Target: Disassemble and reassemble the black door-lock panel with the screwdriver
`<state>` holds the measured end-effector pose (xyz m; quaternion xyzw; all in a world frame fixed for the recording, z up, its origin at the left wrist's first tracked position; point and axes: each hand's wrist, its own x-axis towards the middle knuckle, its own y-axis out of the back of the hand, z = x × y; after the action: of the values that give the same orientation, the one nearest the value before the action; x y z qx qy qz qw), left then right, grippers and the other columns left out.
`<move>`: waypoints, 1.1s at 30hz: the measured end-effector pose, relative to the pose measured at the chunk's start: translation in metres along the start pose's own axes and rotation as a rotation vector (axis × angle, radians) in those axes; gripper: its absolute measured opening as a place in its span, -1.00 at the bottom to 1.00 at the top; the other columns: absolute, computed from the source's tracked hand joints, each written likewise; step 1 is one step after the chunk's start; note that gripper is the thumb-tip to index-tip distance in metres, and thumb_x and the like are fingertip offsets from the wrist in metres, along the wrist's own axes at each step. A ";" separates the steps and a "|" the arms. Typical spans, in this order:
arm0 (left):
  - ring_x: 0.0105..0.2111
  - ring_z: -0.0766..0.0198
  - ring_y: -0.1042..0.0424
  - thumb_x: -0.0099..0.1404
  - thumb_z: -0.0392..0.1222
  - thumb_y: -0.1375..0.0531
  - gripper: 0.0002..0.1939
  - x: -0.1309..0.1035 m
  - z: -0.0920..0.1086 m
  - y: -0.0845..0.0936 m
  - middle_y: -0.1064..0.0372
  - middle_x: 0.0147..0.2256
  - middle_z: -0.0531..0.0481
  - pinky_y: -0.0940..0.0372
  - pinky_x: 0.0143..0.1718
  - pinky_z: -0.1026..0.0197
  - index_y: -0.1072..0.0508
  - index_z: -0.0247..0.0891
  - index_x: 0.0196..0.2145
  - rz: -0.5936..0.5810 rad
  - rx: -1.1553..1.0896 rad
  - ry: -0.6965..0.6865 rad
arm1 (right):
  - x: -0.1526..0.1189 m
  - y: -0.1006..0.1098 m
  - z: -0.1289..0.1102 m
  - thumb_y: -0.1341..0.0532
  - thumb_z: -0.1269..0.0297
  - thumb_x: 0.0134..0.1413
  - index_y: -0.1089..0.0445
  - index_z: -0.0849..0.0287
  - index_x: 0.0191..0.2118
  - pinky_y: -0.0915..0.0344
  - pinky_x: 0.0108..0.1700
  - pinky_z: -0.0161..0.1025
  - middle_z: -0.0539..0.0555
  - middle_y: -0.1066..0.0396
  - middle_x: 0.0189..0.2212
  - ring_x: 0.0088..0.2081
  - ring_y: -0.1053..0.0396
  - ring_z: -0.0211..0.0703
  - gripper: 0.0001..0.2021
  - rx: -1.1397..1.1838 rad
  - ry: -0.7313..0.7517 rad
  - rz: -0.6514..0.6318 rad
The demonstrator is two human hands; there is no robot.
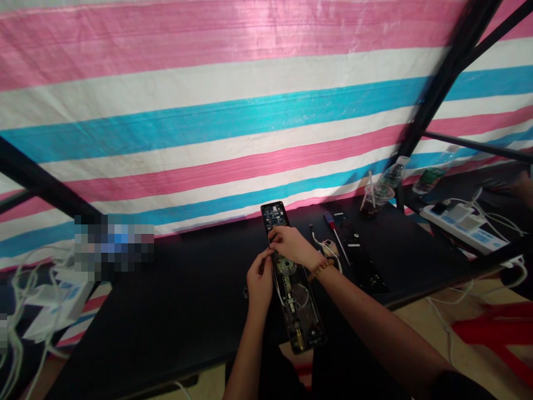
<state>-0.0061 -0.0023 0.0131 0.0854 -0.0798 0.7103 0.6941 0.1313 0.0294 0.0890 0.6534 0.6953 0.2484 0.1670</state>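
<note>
Right-hand fingers (273, 235): bent, tips drawn close together. Left-hand fingers (266, 256): bent, tips meeting the right's. Whether either set pinches a part cannot be told; the contact point is too small. Both hands are over the upper half of a long, narrow black housing (315, 326), which lies open lengthwise on the black counter (187, 300), its near end at the edge.

Status: housing open, interior exposed. A blue circuit board (275, 213) sits in the far end; a thin white wire (277, 286) runs loose inside. Still apart, to the right: a long black panel (366, 269) and a small tan piece with a white cable (331, 246). A screwdriver with a blue-and-red handle (329, 219) lies between them, unheld. Closure remains undone.
</note>
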 end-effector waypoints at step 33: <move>-0.15 0.14 -0.49 0.21 -0.03 -0.31 -0.64 -0.018 -0.029 -0.010 -0.46 -0.15 -0.12 -0.37 -0.19 0.17 -0.42 -0.23 -0.10 0.134 -0.011 0.031 | -0.006 0.002 0.006 -0.23 0.47 0.10 -0.62 0.22 -0.35 -0.21 -0.33 -0.37 0.08 -0.57 -0.42 -0.38 -0.45 -0.23 -0.82 -0.259 0.049 -0.043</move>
<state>0.0039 -0.0126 -0.0188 0.0650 -0.0786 0.7560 0.6466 0.1365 0.0245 0.0843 0.6050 0.6751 0.3486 0.2382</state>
